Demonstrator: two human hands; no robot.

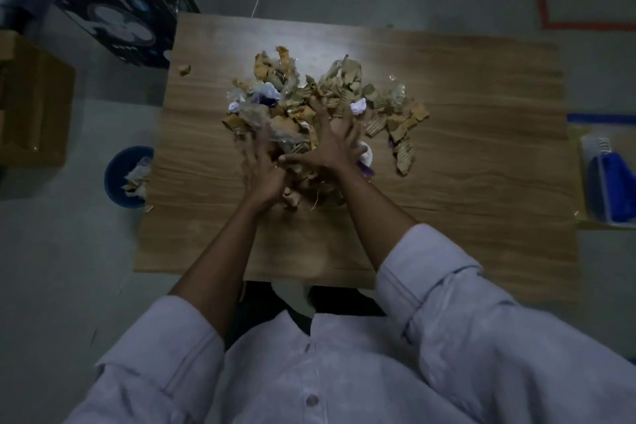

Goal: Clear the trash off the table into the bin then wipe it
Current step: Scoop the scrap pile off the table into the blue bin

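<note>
View from above of a wooden counter [464,148] with a loose heap of trash [330,86] at its middle: torn corrugated cardboard scraps, crumpled clear plastic and a few small white paper wads [358,106]. One stray cardboard scrap [184,69] lies apart near the far left corner. A person in a pale long-sleeved shirt reaches both bare arms over the near side of the heap. The right hand [332,143] lies flat on top of the pile, its fingers [320,117] straight and spread wide, gripping nothing. The left hand [265,169] is motion-blurred just beside it; it looks stretched open too, with nothing visibly pinched. A blue bin [117,165] stands on the floor just off the counter's left edge, with some scraps already inside.

The pieces look light, dry and springy, likely to scatter or slip free if taken one-handed. Scooping from both flanks and pressing the handful together seems the surest hold, with the slippery plastic kept inside the bundle
</note>
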